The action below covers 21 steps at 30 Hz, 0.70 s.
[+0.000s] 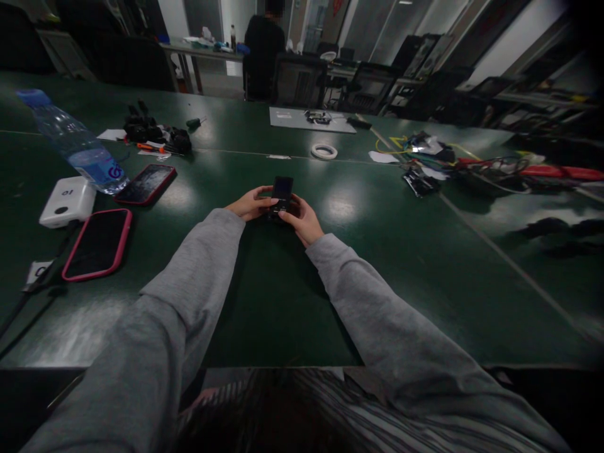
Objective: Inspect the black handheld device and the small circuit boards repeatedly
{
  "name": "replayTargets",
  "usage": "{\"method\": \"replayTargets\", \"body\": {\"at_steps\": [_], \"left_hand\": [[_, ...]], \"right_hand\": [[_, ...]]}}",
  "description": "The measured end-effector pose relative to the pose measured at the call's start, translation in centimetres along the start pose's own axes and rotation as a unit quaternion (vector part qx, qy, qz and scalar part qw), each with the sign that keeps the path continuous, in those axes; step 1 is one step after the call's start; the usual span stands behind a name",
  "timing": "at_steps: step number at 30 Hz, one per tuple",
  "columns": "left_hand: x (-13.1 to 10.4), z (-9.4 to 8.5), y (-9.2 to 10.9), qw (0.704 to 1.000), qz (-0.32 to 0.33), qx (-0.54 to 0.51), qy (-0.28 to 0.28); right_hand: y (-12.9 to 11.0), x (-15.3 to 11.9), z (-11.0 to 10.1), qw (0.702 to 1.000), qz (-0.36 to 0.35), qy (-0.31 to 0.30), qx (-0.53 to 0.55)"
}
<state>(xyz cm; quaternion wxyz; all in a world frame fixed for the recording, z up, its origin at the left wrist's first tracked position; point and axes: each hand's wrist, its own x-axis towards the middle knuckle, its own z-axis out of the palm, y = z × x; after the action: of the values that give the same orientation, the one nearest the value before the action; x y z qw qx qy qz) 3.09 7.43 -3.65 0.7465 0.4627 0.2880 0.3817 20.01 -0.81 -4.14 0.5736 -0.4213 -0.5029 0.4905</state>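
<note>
You have a small black device (282, 192) held between both hands at the centre of the frame, just above the dark green table (264, 302). Your left hand (249, 203) wraps its left side, thumb lying toward the middle; your right hand (304, 220) grips the lower right side, with fingers curled over the front edge. Both hands are closed on it, so it is fully supported and not resting free on the table. Its dark screen-like face tilts up toward you.

As far as progress goes, I judge you are in the middle of handling it: the device is picked up and being worked on, but the picture is too dim and small to tell whether anything on it is opened, removed or fitted. No tool is in either hand.

At the left of the frame lie a phone in a pink case (98, 243), a second phone (145, 184) above it, a white box (68, 201) and a water bottle (75, 143) lying on its side. A roll of tape (324, 151) sits above your hands, and a tangle of coloured wires (453, 162) fills the upper right. All of these are well apart from your hands and untouched.
</note>
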Motion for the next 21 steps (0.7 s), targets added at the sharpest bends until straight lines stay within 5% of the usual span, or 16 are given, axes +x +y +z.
{"method": "replayTargets", "body": {"at_steps": [7, 13, 17, 21], "left_hand": [[-0.2, 0.2, 0.2, 1.000, 0.004, -0.010, -0.023], [-0.7, 0.1, 0.5, 0.992, -0.009, 0.024, -0.127], [-0.4, 0.3, 0.2, 0.994, -0.024, 0.020, -0.102], [-0.4, 0.7, 0.3, 0.999, -0.027, -0.026, -0.021]], "right_hand": [[0.3, -0.4, 0.1, 0.989, -0.075, 0.064, -0.107], [-0.6, -0.7, -1.0, 0.895, -0.247, 0.179, -0.324], [-0.7, -1.0, -0.2, 0.853, -0.248, 0.139, -0.438], [-0.5, -1.6, 1.3, 0.809, -0.276, 0.011, -0.519]]}}
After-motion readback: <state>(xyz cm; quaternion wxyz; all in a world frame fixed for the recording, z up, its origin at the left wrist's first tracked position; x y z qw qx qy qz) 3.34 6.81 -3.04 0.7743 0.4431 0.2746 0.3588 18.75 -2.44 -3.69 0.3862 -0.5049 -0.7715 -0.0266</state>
